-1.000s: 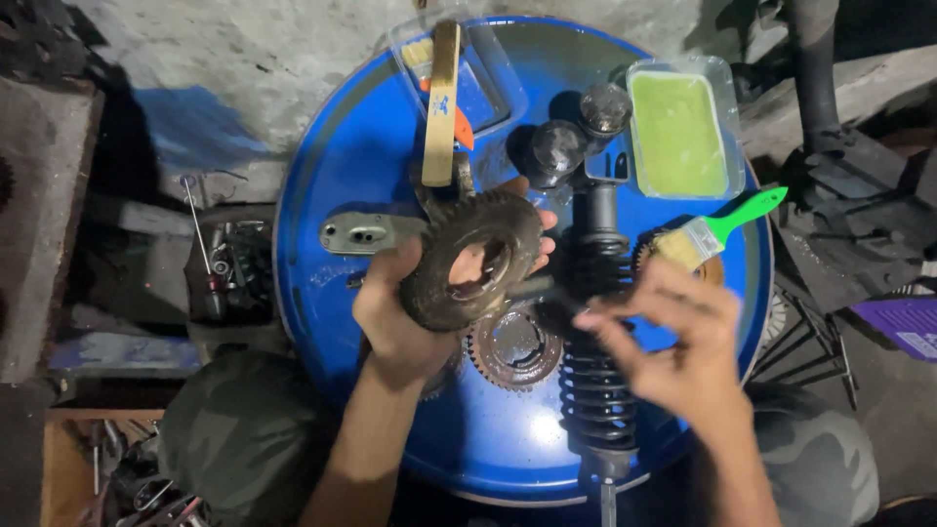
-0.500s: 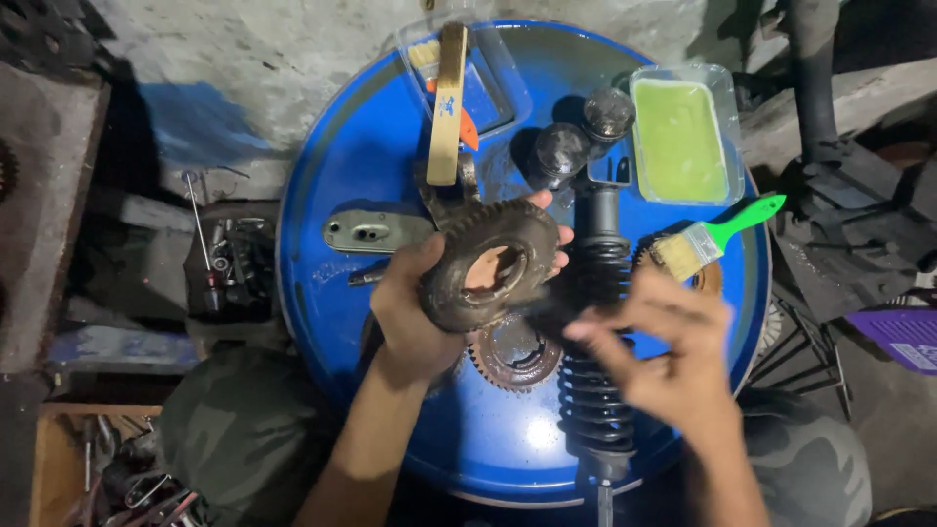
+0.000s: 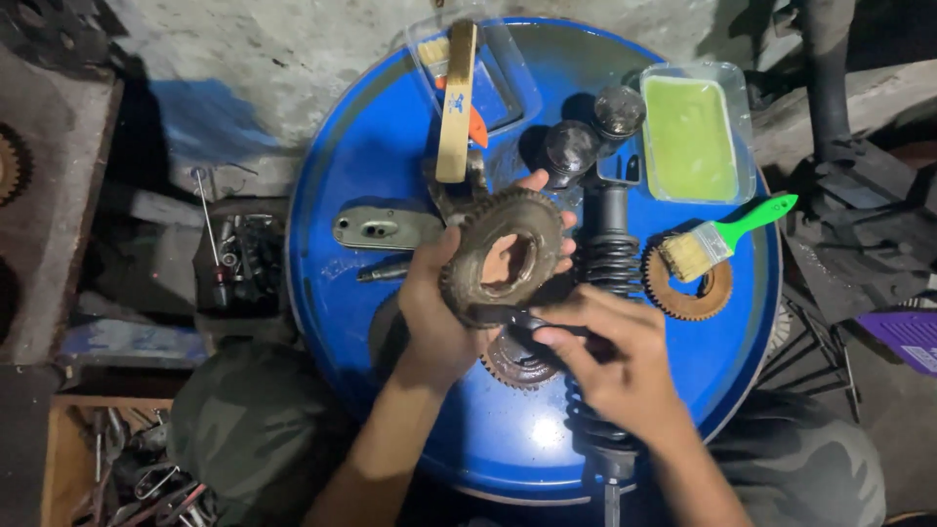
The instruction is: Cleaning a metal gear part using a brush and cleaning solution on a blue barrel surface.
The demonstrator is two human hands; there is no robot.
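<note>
Seen from above, the left hand clamps a rusty, ring-shaped toothed sprocket upright over the middle of a round blue drum lid, while the right hand, just beside it, closes on a dark tool touching the sprocket's lower rim; the cleaning looks only partly done, the teeth still brown and grimy. 2 more gears, a black coiled shock absorber, a green-handled paintbrush and a tray of green paste near the far right edge lie around.
</note>
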